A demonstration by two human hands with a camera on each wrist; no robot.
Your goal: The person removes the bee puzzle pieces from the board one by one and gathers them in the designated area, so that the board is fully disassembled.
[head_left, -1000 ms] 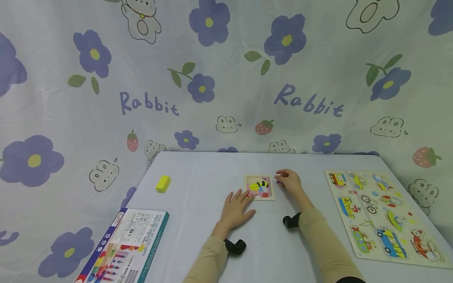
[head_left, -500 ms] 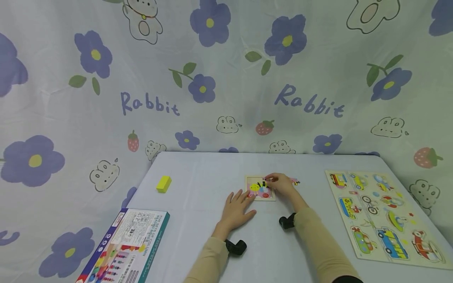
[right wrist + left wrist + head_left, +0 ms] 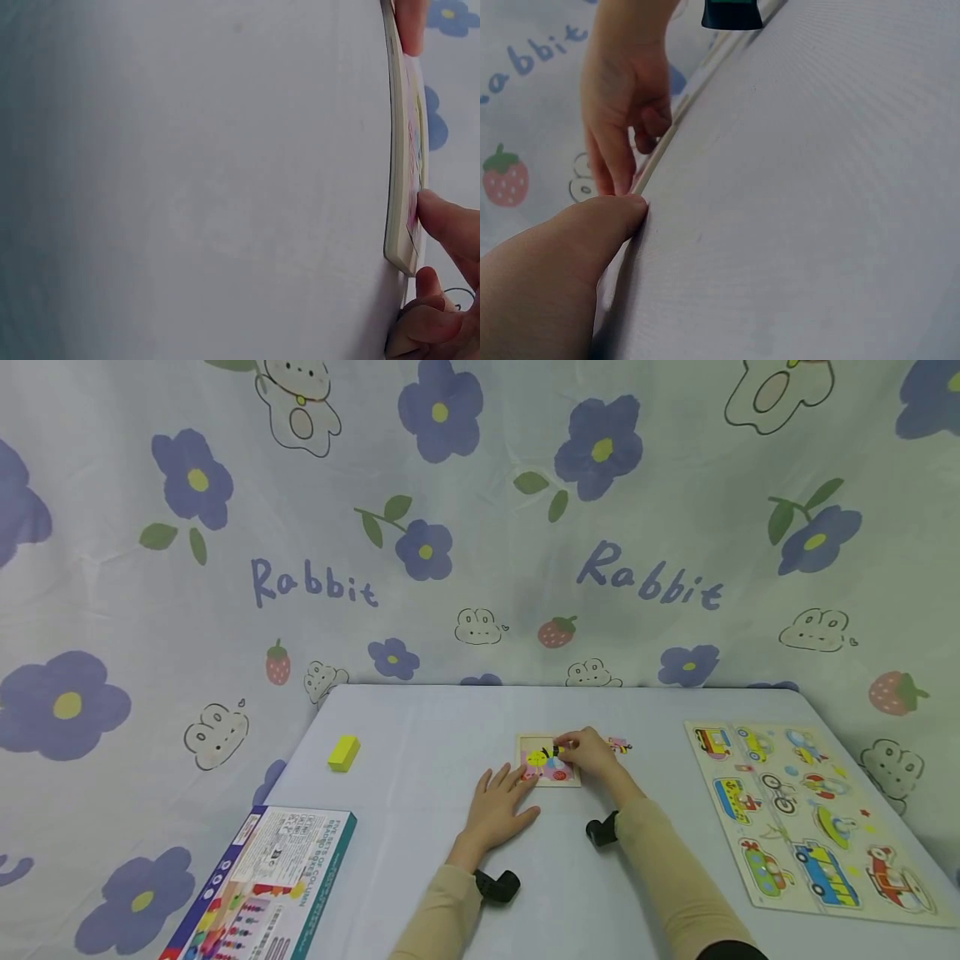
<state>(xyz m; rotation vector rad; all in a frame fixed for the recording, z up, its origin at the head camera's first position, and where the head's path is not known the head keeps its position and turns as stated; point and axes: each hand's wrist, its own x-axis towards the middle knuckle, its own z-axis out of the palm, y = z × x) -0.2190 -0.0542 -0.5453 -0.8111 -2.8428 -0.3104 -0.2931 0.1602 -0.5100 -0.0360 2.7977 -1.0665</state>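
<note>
A small square wooden puzzle board (image 3: pixel 558 785) with a bee picture lies at the middle of the table. My left hand (image 3: pixel 491 810) rests with spread, straight fingers at its lower left corner. In the left wrist view its thumb (image 3: pixel 585 229) reaches the board's edge. My right hand (image 3: pixel 594 756) is over the upper right part of the board, pinching a small puzzle piece mostly hidden by the fingers. The right wrist view shows its thumb (image 3: pixel 442 217) on the picture surface and other fingers curled beyond the corner. One loose pink and yellow piece (image 3: pixel 619 745) lies just right of that hand.
A yellow block (image 3: pixel 343 753) sits at the far left. A printed toy box (image 3: pixel 292 852) lies at the near left. On the right is a large vehicle puzzle board (image 3: pixel 813 818). A flower-print cloth (image 3: pixel 480 568) hangs behind the table.
My right hand has moved left from beside the board onto its upper right part, uncovering the loose piece on the table. The left hand has stayed in place.
</note>
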